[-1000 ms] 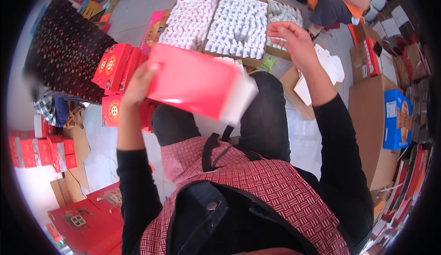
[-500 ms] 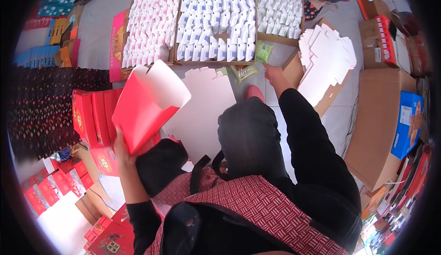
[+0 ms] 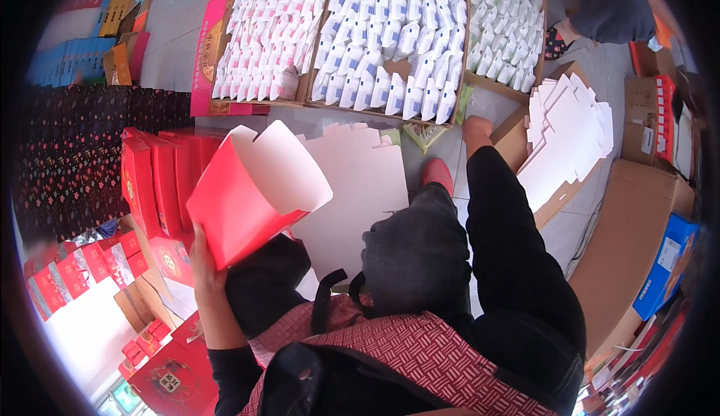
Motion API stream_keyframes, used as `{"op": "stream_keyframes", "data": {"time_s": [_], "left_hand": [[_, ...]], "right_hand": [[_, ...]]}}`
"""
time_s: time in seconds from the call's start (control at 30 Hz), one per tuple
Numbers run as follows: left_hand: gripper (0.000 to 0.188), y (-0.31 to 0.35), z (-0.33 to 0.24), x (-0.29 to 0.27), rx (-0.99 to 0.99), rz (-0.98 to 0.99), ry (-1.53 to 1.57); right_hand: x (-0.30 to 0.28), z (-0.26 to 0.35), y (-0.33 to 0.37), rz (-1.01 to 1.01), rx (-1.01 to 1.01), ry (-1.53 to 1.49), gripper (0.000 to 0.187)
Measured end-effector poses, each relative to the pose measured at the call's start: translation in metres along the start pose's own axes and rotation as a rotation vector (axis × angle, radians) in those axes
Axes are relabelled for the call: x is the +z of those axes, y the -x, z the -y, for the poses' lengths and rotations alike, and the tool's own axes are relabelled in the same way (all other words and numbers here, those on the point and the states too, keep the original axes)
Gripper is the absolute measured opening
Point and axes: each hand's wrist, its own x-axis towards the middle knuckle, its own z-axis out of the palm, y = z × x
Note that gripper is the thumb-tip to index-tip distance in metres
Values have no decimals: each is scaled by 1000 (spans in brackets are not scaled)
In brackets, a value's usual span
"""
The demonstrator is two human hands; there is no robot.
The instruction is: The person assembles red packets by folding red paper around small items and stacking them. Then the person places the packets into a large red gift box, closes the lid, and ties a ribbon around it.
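Observation:
My left hand (image 3: 208, 266) is closed on the lower end of a red carton (image 3: 240, 199), held tilted over my left knee. Its open end shows a white inside and faces up and to the right. Ahead on the right, my right hand (image 3: 477, 133) is closed at a green wrapped packet (image 3: 464, 103), which stands narrow side up against the cardboard tray's edge. The fingertips are partly hidden. A second green packet (image 3: 424, 136) lies on the floor just left of that hand.
Trays of white packets with pink (image 3: 270, 34), blue (image 3: 390, 41) and green (image 3: 506, 30) marks stand ahead. Flat white cartons (image 3: 352, 184) lie before me; more (image 3: 566, 139) are at right. Red boxes (image 3: 154, 184) stand left, a large cardboard box (image 3: 630, 243) right. Another person (image 3: 611, 11) is far right.
My view has shifted, so the trays sit further right. The green packet at my right hand has turned from lying flat to narrow side up. My left hand still holds the red carton.

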Motion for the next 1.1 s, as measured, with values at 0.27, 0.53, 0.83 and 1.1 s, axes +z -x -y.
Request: {"op": "stream_keyframes", "data": {"time_s": [0.27,0.53,0.83,1.1], "left_hand": [[51,7,18,-19,26,15,-107],[49,22,9,-4,-6,75,83],[51,57,17,2,83,434,266],[52,126,42,-24,233,571,516]], "right_hand": [[-10,23,16,-313,177,-679,23],[-36,-35,96,-613,-44,-1538,31],[-245,73,402,-804,-1167,-1197,6],[-284,148,548,-950,-1485,-242,8]]}}
